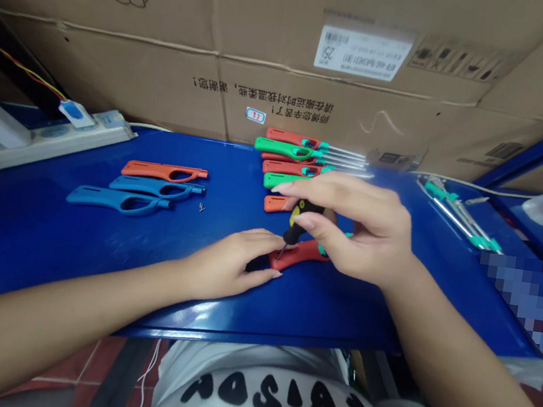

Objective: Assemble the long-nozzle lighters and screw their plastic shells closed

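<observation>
A red long-nosed lighter (302, 256) with a teal trigger lies on the blue table near its front edge. My left hand (236, 259) pinches its handle end between thumb and fingers, pressing it to the table. In my right hand (359, 229) is a short black-and-yellow screwdriver (295, 224), held upright with its tip on the handle end of the lighter. My right hand hides the far end of this lighter. Just behind lie several red, green and orange lighters (286, 167), some with metal rods pointing right.
On the left lie one orange handle shell (147, 170) and two blue handle shells (140, 184), beside a few tiny screws (201, 207). A power strip (53, 136) stands at far left. Metal rods with teal parts (452, 209) lie right. Large cardboard boxes (274, 42) wall off the back.
</observation>
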